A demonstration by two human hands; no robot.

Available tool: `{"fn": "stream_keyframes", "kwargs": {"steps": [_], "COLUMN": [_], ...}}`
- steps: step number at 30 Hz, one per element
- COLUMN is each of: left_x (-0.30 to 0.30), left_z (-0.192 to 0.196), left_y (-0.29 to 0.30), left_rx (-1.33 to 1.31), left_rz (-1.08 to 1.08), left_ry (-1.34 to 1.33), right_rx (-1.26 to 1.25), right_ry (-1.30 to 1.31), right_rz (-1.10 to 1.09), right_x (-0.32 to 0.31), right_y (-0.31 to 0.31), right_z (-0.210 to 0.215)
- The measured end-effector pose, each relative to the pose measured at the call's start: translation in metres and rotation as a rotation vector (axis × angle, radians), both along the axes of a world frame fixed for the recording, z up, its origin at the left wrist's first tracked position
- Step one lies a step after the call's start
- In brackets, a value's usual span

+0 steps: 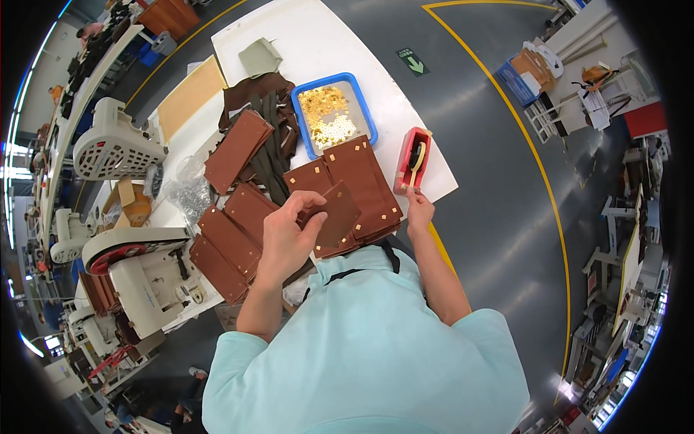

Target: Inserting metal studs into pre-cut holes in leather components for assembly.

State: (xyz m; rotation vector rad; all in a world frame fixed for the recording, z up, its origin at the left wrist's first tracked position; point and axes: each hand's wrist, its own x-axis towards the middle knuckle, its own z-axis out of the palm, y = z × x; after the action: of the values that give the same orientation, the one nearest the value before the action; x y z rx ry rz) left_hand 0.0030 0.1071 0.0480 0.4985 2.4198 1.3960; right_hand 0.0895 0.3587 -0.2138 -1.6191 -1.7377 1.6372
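My left hand (282, 237) is closed on the edge of a brown leather panel (340, 211), thumb and fingers pinching its left side. The panel is held tilted above stacks of similar brown pieces (370, 184) with small light squares near their corners. My right hand (419, 211) is at the near end of a red tape dispenser (405, 163), its thumb and finger pinched on the end of the tape (411, 189). Beyond the stacks, a blue-rimmed tray (372, 123) holds many small gold and white pieces.
More brown panels (238, 150) and dark green strips (271, 137) lie to the left on the white table (318, 36). A clear plastic bag (189, 189) sits beside a white sewing machine (144, 282). The table's right edge borders a grey floor (499, 210) with yellow lines.
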Motion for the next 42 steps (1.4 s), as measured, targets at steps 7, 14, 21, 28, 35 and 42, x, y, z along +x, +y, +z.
{"fn": "stream_keyframes", "kwargs": {"steps": [7, 14, 21, 28, 35, 42], "left_x": [-0.001, -0.001, -0.007, -0.007, 0.002, 0.001], "left_z": [0.004, -0.01, -0.018, -0.027, -0.018, -0.018], "left_y": [0.005, 0.003, 0.008, 0.011, 0.023, 0.018], "left_rx": [0.096, 0.024, 0.084, 0.201, 0.407, 0.276], "left_rz": [0.083, 0.034, 0.01, 0.004, -0.013, -0.054], "left_ry": [-0.046, 0.002, 0.074, -0.191, -0.453, -0.359], "right_rx": [0.017, 0.076, 0.731, -0.21, -0.09, -0.209], "right_ry": [0.21, 0.139, 0.107, 0.496, 0.598, 0.58], "right_rz": [-0.027, 0.084, 0.234, 0.502, 0.748, 0.75], "right_x": [0.011, 0.007, 0.027, -0.005, -0.01, -0.01], "right_y": [0.003, 0.005, 0.016, -0.035, -0.073, -0.072], "right_z": [-0.032, -0.006, -0.036, 0.174, 0.201, 0.205]}}
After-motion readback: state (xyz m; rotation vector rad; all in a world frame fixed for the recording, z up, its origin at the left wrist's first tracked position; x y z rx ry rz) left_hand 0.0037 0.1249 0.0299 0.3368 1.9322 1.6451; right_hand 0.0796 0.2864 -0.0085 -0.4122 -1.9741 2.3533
